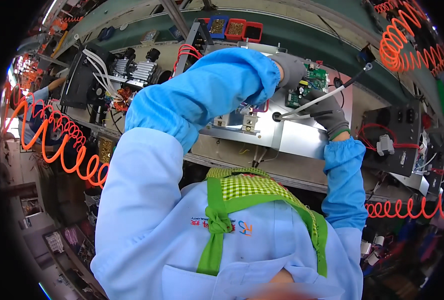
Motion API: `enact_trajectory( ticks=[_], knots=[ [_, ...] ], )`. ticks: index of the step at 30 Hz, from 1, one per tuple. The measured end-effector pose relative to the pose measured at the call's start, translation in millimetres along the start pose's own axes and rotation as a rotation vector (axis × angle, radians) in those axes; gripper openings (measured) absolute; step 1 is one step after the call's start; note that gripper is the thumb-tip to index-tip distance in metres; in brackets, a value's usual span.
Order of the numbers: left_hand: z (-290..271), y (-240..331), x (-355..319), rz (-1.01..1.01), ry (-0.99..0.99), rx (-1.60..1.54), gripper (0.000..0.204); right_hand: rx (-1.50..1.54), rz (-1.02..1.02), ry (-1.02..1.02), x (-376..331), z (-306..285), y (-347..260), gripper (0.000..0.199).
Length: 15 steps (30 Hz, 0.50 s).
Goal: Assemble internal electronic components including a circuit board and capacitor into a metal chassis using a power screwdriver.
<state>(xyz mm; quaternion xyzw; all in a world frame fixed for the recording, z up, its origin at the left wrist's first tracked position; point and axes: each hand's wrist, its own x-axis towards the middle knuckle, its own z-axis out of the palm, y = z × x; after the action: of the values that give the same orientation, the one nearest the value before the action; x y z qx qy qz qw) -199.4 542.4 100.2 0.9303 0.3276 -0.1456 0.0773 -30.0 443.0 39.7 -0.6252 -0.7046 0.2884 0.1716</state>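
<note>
A green circuit board [316,79] is held tilted above a shiny metal chassis [302,137]. My left hand [291,71], in a grey glove, is closed at the board's left edge, its fingertips partly hidden. My right hand [330,114], gloved too, has its fingers bent around the board's lower right side. White and black cables [327,96] rise from a round hole in the chassis and pass in front of the right hand; one ends in a ring lug [368,66]. Metal terminal blocks [249,122] sit on the chassis left of the cables.
Blue and red bins [235,29] of small parts stand behind the chassis. At the left is an open unit with heatsinks [134,67]; at the right lies a black panel [392,135] with red wires. Orange coiled hoses [399,42] hang on both sides.
</note>
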Motion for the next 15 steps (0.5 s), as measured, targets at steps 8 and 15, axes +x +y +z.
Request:
enact_trajectory(
  ticks=[8,15],
  knots=[
    [6,2,-4,-0.013,0.028,0.004,0.029,0.01,0.02,-0.032,-2,-3,0,0.019],
    [9,6,-6,-0.021,0.109,0.036,0.025,-0.03,-0.012,-0.006,3,1,4,0.021]
  ],
)
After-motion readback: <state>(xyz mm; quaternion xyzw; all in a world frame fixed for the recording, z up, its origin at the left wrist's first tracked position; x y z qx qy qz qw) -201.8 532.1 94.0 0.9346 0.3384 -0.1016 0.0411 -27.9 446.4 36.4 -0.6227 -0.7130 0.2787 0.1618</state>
